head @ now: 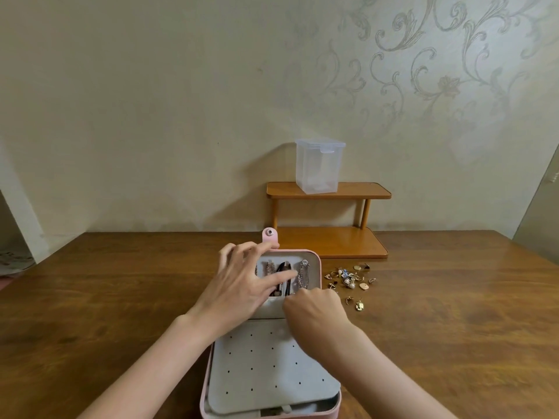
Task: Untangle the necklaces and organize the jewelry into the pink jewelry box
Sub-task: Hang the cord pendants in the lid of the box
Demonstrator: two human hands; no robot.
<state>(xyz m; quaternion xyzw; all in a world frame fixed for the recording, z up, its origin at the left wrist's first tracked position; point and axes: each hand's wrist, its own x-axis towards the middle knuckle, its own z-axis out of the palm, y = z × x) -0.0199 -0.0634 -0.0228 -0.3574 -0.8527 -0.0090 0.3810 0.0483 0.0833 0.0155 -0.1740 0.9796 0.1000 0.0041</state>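
Centre frame: left hand [242, 285] splayed flat on pink jewelry box [314, 261] lid necklaces [303, 275]; right hand [314, 309] curled, grasp unclear. Tuck chains slowly, separately.

We see a wooden counter [438, 328] carrying the open pink jewelry box [208, 385], a scatter of loose jewelry [351, 281] beside it, and a small wooden shelf [329, 241].

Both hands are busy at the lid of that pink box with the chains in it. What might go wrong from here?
The chains hang close together in the lid of the pink box, so the left hand spread over them could tangle them again. The right hand works just beside the loose earrings on the table, and its wrist could sweep some away.
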